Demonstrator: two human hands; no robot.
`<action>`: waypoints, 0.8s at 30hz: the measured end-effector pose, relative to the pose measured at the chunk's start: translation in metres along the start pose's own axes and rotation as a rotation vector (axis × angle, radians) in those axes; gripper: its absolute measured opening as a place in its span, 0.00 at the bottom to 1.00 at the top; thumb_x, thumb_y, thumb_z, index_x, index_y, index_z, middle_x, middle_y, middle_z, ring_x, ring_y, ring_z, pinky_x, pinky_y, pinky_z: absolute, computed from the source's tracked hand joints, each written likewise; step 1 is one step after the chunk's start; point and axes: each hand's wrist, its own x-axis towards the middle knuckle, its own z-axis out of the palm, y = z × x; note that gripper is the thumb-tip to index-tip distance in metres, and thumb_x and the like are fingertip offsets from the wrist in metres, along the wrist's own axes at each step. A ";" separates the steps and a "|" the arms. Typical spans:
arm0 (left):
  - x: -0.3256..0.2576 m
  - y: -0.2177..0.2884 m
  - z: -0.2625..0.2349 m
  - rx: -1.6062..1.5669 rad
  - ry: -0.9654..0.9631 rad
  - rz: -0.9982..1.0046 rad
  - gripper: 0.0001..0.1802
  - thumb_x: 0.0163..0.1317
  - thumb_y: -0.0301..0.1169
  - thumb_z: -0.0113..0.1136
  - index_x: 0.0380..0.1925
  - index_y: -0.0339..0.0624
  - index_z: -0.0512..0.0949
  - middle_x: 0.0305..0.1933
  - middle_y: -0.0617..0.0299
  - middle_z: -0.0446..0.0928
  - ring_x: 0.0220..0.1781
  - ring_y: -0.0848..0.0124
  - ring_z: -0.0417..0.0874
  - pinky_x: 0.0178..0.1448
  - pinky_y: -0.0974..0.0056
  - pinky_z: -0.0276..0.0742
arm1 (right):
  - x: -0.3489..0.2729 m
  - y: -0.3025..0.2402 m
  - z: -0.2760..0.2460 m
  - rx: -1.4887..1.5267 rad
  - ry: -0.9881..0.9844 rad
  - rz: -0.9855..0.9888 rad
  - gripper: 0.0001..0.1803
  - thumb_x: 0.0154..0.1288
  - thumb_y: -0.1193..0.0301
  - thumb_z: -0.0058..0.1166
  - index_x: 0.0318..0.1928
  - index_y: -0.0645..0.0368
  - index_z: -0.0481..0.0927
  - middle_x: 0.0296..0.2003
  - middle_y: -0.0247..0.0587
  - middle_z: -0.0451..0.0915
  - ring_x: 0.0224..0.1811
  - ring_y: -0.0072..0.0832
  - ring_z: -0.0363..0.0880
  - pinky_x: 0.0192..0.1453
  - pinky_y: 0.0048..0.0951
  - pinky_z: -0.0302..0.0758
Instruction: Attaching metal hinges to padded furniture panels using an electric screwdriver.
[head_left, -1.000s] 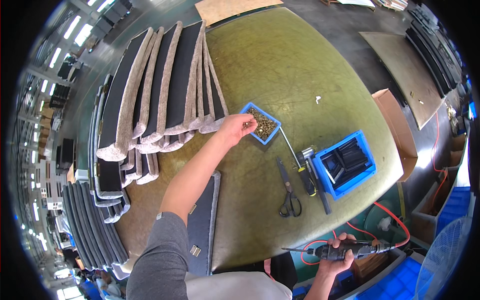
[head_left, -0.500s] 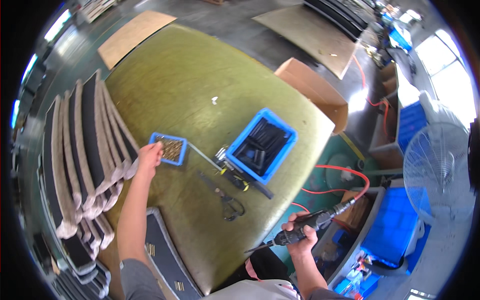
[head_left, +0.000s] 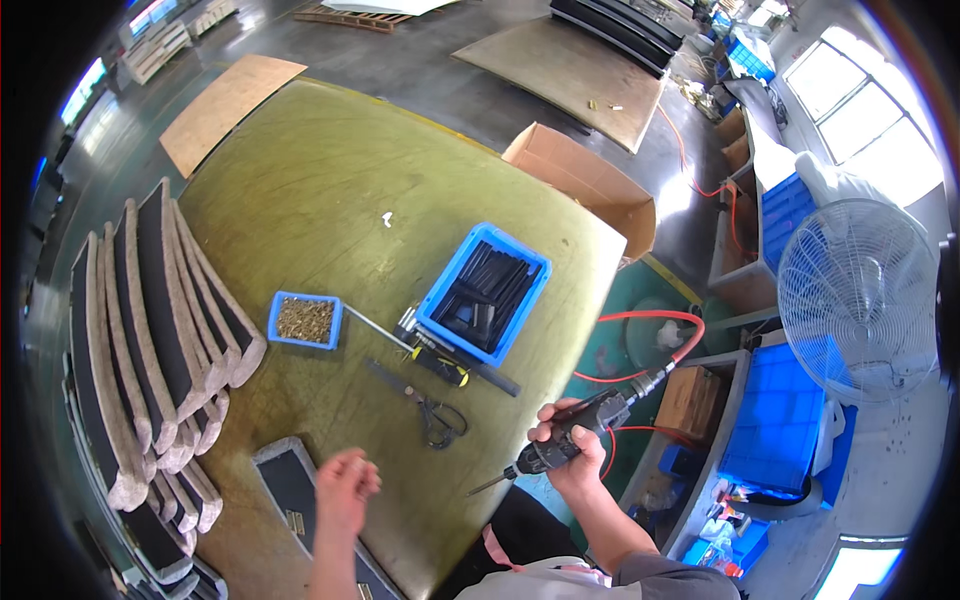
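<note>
My right hand (head_left: 565, 450) is wrapped round a black air screwdriver (head_left: 580, 430), its bit pointing down-left and a red hose at its back end. My left hand (head_left: 345, 490) hovers over a dark padded panel (head_left: 283, 480) with grey edging and small brass-coloured hinges. Its fingertips are pinched together; whatever they hold is too small to make out. Farther off stands a small blue tray (head_left: 305, 345) filled with brass-coloured screws (head_left: 306, 319). Scissors (head_left: 432, 412) lie between my hands, beyond them a screwdriver (head_left: 440, 366) with a black and yellow handle.
A blue bin (head_left: 545, 290) of black strips stands on the green-topped table (head_left: 340, 150). Stacked edged panels (head_left: 160, 330) rise at the left. On the right are an open cardboard box (head_left: 590, 170), a fan (head_left: 855, 300) and the red air hose (head_left: 690, 340).
My left hand has left the screw tray and come back toward me, over the dark panel. My right hand still holds the air screwdriver. The whole view has shifted.
</note>
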 end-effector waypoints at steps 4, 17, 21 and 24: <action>-0.069 -0.050 -0.016 0.000 0.041 -0.199 0.04 0.63 0.22 0.56 0.34 0.34 0.79 0.26 0.57 0.79 0.21 0.72 0.77 0.22 0.70 0.72 | -0.029 0.034 0.021 0.016 -0.105 0.071 0.26 0.48 0.62 0.62 0.48 0.57 0.73 0.41 0.47 0.76 0.35 0.33 0.75 0.45 0.38 0.71; -0.217 -0.109 -0.173 -0.304 0.021 0.110 0.08 0.60 0.17 0.57 0.40 0.32 0.79 0.31 0.52 0.80 0.25 0.74 0.75 0.27 0.72 0.69 | -0.197 0.162 0.081 -0.056 -0.294 0.186 0.25 0.47 0.63 0.63 0.47 0.56 0.73 0.41 0.46 0.76 0.35 0.33 0.76 0.45 0.40 0.72; -0.252 -0.109 -0.207 -0.466 0.070 0.137 0.06 0.59 0.16 0.57 0.37 0.31 0.78 0.31 0.54 0.79 0.24 0.76 0.71 0.27 0.73 0.63 | -0.243 0.188 0.107 -0.036 -0.340 0.210 0.25 0.47 0.63 0.62 0.47 0.55 0.73 0.41 0.45 0.77 0.35 0.32 0.77 0.45 0.40 0.72; -0.264 -0.102 -0.221 -0.402 0.123 0.198 0.05 0.60 0.18 0.57 0.37 0.33 0.79 0.29 0.60 0.77 0.24 0.79 0.69 0.28 0.74 0.62 | -0.263 0.199 0.124 -0.039 -0.384 0.224 0.25 0.48 0.64 0.62 0.48 0.56 0.73 0.41 0.46 0.77 0.35 0.34 0.77 0.46 0.40 0.73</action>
